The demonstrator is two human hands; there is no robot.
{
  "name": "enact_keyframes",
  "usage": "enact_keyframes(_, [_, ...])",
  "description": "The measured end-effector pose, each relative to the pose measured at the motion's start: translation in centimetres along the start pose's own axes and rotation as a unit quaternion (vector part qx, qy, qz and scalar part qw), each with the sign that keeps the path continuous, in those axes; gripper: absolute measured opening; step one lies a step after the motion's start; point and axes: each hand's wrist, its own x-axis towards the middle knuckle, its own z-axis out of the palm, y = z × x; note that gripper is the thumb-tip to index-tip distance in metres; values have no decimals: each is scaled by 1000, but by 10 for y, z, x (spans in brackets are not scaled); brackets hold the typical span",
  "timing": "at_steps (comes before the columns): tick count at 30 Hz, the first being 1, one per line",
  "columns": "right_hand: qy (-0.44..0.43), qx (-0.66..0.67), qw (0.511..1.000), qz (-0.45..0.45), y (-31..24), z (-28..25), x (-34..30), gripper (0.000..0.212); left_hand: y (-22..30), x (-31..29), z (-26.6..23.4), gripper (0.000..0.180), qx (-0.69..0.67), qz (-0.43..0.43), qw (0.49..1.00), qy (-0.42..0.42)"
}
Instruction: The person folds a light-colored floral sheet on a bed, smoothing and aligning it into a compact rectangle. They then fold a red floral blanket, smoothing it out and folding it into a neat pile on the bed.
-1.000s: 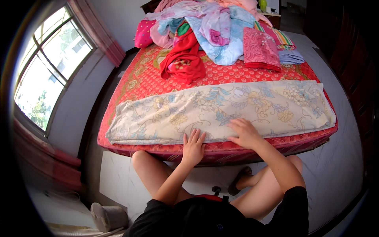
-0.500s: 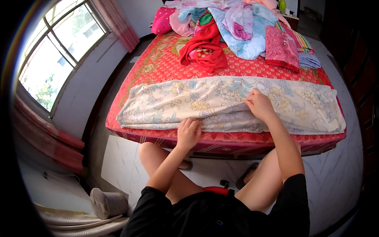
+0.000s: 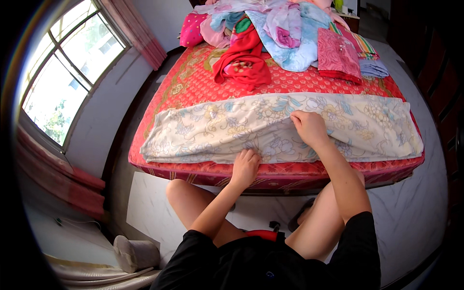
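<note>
"Daylight comes through the barred window [image 3: 70,75] on the left of the head view, and a red patterned mattress [image 3: 290,83] fills the middle. Where's the cloth?"

"Cream floral sheet [image 3: 205,128], folded into a long strip, lying across the mattress's near side."

"And the fingers?"

"On the left hand [image 3: 245,169] they're close together and curled over the sheet's near edge; I can't tell whether they grip it. On the right hand [image 3: 309,128] they're bunched, pinching a raised fold near the strip's middle."

"What's hard to see?"

"The right thumb, and the sheet's lower layers. One shoe [image 3: 299,216] is partly hidden behind the right leg. The bedding heap [image 3: 290,41] is cut off by the top edge, and so is a green bottle [image 3: 339,6] on the nightstand [image 3: 351,22]. Dark panelling on the right fades into shadow."

"Any containers?"

"Perhaps the grey drum-shaped object [image 3: 137,253] at lower left; I can't make out whether it's hollow."
</note>
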Motion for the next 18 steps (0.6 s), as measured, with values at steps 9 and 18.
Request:
enact_keyframes(9, [-200,18,979,20,3,-16,-8,15,6,-23,11,13,-11,7,998,-59])
enact_keyframes(18, [-328,-22,944,-24,9,-10,-33,19,3,-31,-5,30,42,-38,994,96])
